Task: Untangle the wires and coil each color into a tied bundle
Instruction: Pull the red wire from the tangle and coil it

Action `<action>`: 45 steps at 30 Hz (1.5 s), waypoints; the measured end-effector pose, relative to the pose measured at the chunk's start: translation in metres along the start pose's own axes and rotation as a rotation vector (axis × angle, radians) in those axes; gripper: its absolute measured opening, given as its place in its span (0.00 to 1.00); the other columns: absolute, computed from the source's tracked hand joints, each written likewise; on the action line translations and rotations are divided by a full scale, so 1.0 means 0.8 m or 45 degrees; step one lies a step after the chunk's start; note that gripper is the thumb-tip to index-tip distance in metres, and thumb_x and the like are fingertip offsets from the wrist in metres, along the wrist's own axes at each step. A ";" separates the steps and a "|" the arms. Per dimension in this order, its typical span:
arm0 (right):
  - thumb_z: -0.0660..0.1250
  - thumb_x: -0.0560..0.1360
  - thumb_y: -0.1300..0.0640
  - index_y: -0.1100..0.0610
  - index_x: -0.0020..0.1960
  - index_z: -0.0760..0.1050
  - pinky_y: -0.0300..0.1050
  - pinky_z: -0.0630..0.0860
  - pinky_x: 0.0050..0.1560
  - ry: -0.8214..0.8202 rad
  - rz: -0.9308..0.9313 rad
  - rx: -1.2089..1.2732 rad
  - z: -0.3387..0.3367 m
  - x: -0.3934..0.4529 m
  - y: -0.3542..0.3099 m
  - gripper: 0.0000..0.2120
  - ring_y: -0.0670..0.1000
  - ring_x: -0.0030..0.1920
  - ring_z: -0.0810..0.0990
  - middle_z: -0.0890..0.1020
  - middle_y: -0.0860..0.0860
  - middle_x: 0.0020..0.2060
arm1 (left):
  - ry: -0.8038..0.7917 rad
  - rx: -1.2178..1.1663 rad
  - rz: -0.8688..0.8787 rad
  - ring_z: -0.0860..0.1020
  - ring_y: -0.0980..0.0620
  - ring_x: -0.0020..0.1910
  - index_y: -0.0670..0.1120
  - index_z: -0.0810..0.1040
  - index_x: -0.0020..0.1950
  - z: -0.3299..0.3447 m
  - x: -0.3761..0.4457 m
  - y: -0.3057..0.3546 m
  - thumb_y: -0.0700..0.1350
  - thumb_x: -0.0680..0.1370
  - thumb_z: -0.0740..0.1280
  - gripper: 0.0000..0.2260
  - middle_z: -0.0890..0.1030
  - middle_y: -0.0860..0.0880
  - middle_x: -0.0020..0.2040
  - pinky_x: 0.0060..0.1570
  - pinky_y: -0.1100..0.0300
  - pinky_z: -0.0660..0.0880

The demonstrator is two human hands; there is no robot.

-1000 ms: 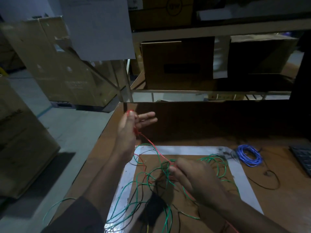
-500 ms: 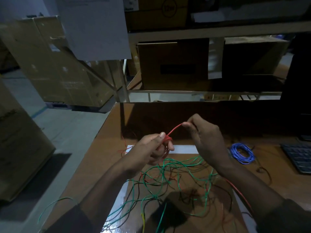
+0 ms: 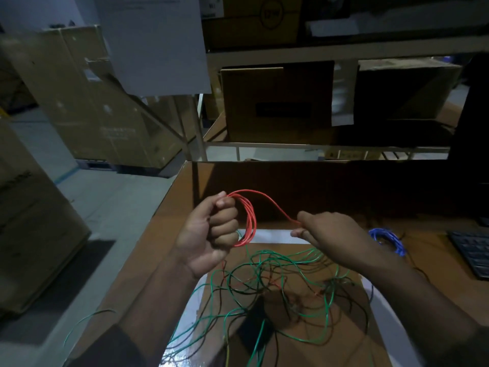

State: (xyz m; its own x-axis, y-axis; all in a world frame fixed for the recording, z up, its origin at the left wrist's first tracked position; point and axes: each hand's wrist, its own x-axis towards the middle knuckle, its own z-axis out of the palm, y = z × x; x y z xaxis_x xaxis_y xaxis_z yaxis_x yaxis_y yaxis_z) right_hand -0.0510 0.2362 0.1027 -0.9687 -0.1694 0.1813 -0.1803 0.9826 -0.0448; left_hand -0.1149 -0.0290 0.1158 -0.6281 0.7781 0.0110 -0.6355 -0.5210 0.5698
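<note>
My left hand (image 3: 209,234) grips a coil of red wire (image 3: 248,221), its fingers curled through the loops. From the top of the coil the red wire arcs right to my right hand (image 3: 328,234), which pinches it between thumb and fingertips. Both hands hover above the table. Below them a tangle of green wire (image 3: 277,276) mixed with thin black and red strands lies on a brown cardboard sheet (image 3: 291,348). A blue wire bundle (image 3: 389,239) rests coiled to the right of my right hand.
The brown table (image 3: 169,207) ends at a left edge with grey floor beyond. A black keyboard (image 3: 473,252) sits at the right edge. Cardboard boxes (image 3: 277,102) fill a shelf behind the table. One green strand (image 3: 84,321) hangs over the left table edge.
The red wire has grown from a small pinch in my left hand into several loops round its fingers. My right hand has swung right and down, drawing the red wire out.
</note>
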 end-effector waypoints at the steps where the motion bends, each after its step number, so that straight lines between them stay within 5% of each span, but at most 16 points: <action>1: 0.54 0.81 0.35 0.47 0.48 0.65 0.50 0.75 0.38 0.043 -0.002 0.026 -0.003 -0.001 0.001 0.15 0.52 0.37 0.78 0.77 0.46 0.36 | 0.000 -0.042 0.003 0.55 0.58 0.24 0.50 0.69 0.43 -0.003 0.000 0.001 0.50 0.86 0.56 0.13 0.58 0.55 0.29 0.24 0.64 0.52; 5: 0.53 0.78 0.33 0.49 0.45 0.73 0.48 0.72 0.32 0.376 -0.051 0.333 -0.007 -0.011 -0.001 0.22 0.44 0.32 0.74 0.74 0.44 0.31 | 0.039 -0.120 0.043 0.55 0.58 0.24 0.50 0.69 0.41 -0.004 0.000 0.005 0.49 0.85 0.57 0.13 0.58 0.55 0.28 0.24 0.64 0.52; 12: 0.58 0.84 0.47 0.56 0.49 0.76 0.47 0.71 0.31 0.912 0.088 0.558 0.005 -0.023 -0.002 0.15 0.49 0.34 0.74 0.76 0.48 0.37 | 0.016 -0.161 0.042 0.56 0.57 0.23 0.49 0.68 0.40 0.003 -0.006 0.011 0.50 0.85 0.55 0.14 0.59 0.55 0.27 0.24 0.63 0.54; 17: 0.56 0.84 0.46 0.49 0.46 0.70 0.50 0.70 0.32 0.466 0.332 0.471 0.025 -0.014 -0.026 0.12 0.55 0.36 0.78 0.77 0.47 0.33 | -0.137 -0.094 0.070 0.57 0.58 0.25 0.49 0.68 0.43 0.037 -0.009 0.002 0.50 0.86 0.52 0.14 0.60 0.55 0.29 0.26 0.64 0.54; 21: 0.57 0.84 0.54 0.47 0.60 0.73 0.48 0.69 0.39 0.028 0.254 0.410 0.033 -0.016 -0.073 0.08 0.58 0.49 0.81 0.83 0.51 0.49 | -0.051 0.057 0.289 0.62 0.59 0.26 0.49 0.68 0.44 0.062 0.001 -0.006 0.48 0.87 0.49 0.15 0.63 0.55 0.31 0.28 0.66 0.61; 23: 0.57 0.84 0.53 0.47 0.61 0.71 0.50 0.72 0.42 -0.031 0.173 0.350 0.031 -0.018 -0.089 0.08 0.58 0.50 0.81 0.83 0.52 0.51 | 0.046 0.167 0.441 0.74 0.57 0.32 0.48 0.68 0.43 0.063 0.008 -0.008 0.47 0.87 0.51 0.15 0.71 0.53 0.34 0.36 0.65 0.72; 25: 0.57 0.84 0.48 0.47 0.59 0.71 0.51 0.73 0.45 -0.006 0.050 0.359 0.031 -0.023 -0.096 0.08 0.58 0.52 0.81 0.83 0.51 0.51 | 0.116 0.334 0.577 0.84 0.46 0.49 0.47 0.69 0.44 0.059 0.013 -0.006 0.47 0.88 0.50 0.16 0.82 0.46 0.43 0.55 0.51 0.80; 28: 0.54 0.84 0.43 0.47 0.60 0.70 0.51 0.72 0.44 -0.025 -0.024 0.397 0.026 -0.041 -0.105 0.11 0.58 0.51 0.81 0.83 0.51 0.50 | 0.215 0.770 0.708 0.80 0.36 0.66 0.48 0.74 0.44 0.053 0.018 0.001 0.47 0.88 0.47 0.19 0.84 0.35 0.59 0.74 0.37 0.67; 31: 0.56 0.84 0.44 0.48 0.58 0.70 0.49 0.66 0.41 -0.053 -0.085 0.540 0.010 -0.053 -0.109 0.09 0.54 0.51 0.79 0.82 0.48 0.50 | 0.367 1.156 0.749 0.79 0.44 0.68 0.60 0.80 0.42 0.050 0.015 0.001 0.46 0.88 0.47 0.26 0.85 0.40 0.59 0.76 0.36 0.61; 33: 0.58 0.83 0.44 0.47 0.55 0.70 0.51 0.69 0.43 0.037 -0.105 0.663 -0.008 -0.054 -0.110 0.08 0.52 0.48 0.79 0.82 0.47 0.46 | 0.383 1.459 0.698 0.80 0.49 0.67 0.58 0.80 0.49 0.042 0.013 -0.004 0.47 0.89 0.47 0.23 0.86 0.44 0.57 0.75 0.42 0.63; 35: 0.58 0.82 0.42 0.47 0.52 0.72 0.50 0.73 0.42 0.228 -0.122 0.704 -0.027 -0.049 -0.107 0.09 0.47 0.43 0.78 0.80 0.44 0.40 | 0.364 1.647 0.619 0.82 0.53 0.61 0.44 0.77 0.54 0.032 0.014 -0.013 0.47 0.89 0.48 0.18 0.87 0.44 0.49 0.69 0.50 0.71; 38: 0.62 0.80 0.44 0.48 0.48 0.78 0.41 0.73 0.39 0.523 -0.072 0.799 -0.057 -0.036 -0.096 0.10 0.44 0.40 0.78 0.79 0.41 0.37 | 0.351 1.737 0.524 0.80 0.51 0.38 0.38 0.72 0.47 0.035 0.013 -0.026 0.46 0.89 0.51 0.17 0.76 0.48 0.35 0.45 0.56 0.76; 40: 0.65 0.78 0.45 0.50 0.47 0.79 0.41 0.73 0.38 0.658 -0.029 0.818 -0.070 -0.027 -0.083 0.09 0.44 0.40 0.78 0.79 0.42 0.38 | 0.310 1.643 0.466 0.73 0.43 0.32 0.38 0.71 0.46 0.040 0.012 -0.033 0.44 0.89 0.52 0.17 0.71 0.48 0.33 0.34 0.63 0.72; 45: 0.71 0.72 0.42 0.52 0.44 0.81 0.45 0.74 0.36 0.746 -0.001 0.828 -0.091 -0.009 -0.059 0.13 0.47 0.38 0.77 0.79 0.47 0.38 | 0.130 1.269 0.240 0.58 0.56 0.27 0.48 0.75 0.42 0.049 0.011 -0.036 0.46 0.87 0.51 0.19 0.63 0.53 0.30 0.27 0.62 0.55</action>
State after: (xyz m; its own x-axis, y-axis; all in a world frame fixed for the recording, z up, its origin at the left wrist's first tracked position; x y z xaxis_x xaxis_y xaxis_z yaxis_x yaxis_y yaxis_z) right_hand -0.0230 0.1967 0.1749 -0.7574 0.0719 0.6490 -0.4154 0.7138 -0.5638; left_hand -0.0843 0.0065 0.1314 -0.7442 0.6556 0.1278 0.1118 -0.0665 0.9915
